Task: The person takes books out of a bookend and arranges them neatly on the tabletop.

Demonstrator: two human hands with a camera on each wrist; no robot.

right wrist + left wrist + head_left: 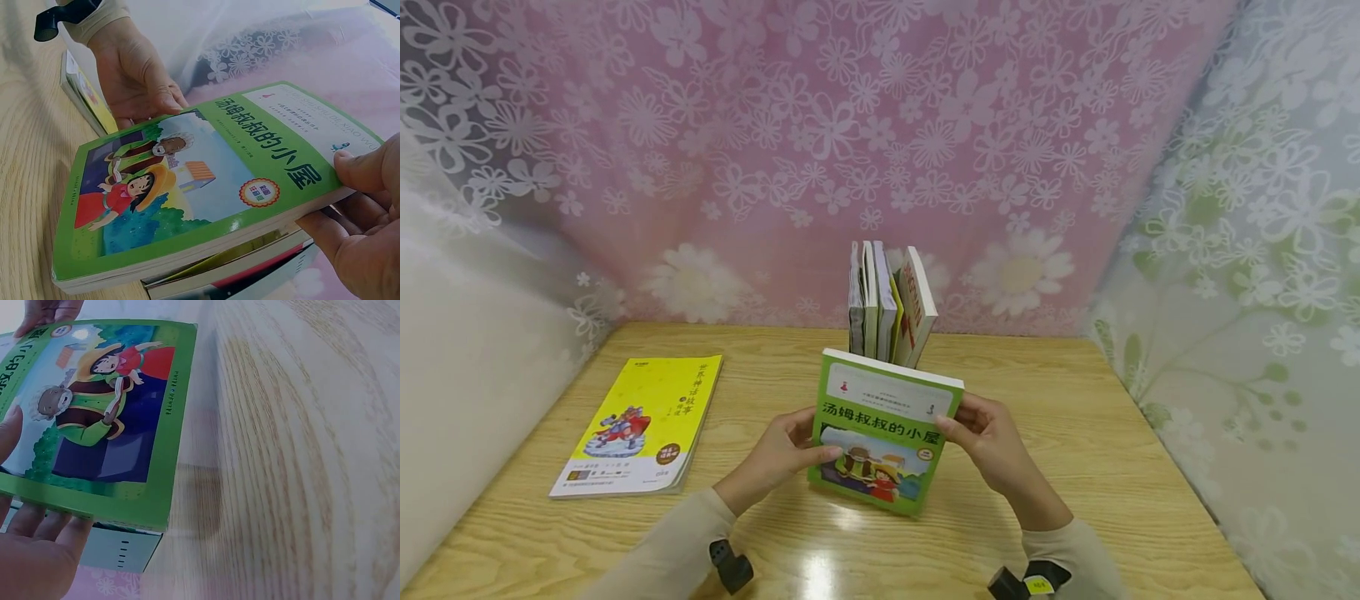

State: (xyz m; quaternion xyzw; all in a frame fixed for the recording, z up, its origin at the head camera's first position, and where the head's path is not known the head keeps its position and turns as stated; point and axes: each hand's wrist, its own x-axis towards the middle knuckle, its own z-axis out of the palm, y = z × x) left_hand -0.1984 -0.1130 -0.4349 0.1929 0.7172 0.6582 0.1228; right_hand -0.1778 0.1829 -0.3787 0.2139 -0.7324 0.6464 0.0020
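Observation:
A green book [872,392] with a picture of two figures is held tilted in front of me, its cover facing me. My left hand [778,458] grips its left edge, thumb on the cover and fingers behind. At the upper right edge my right hand [1000,454] pinches it, the thumb [361,167] on the front in the right wrist view. Just behind the green book stand several upright books [871,308], their lower parts hidden by it. The rightmost of these, a white book with red lettering [917,304], leans to the right.
A yellow book [632,417] lies flat on the left side of the wooden table [1060,433]. Pink floral cloth [820,150] hangs behind the table's back edge, and pale floral cloth [1247,317] borders the right side.

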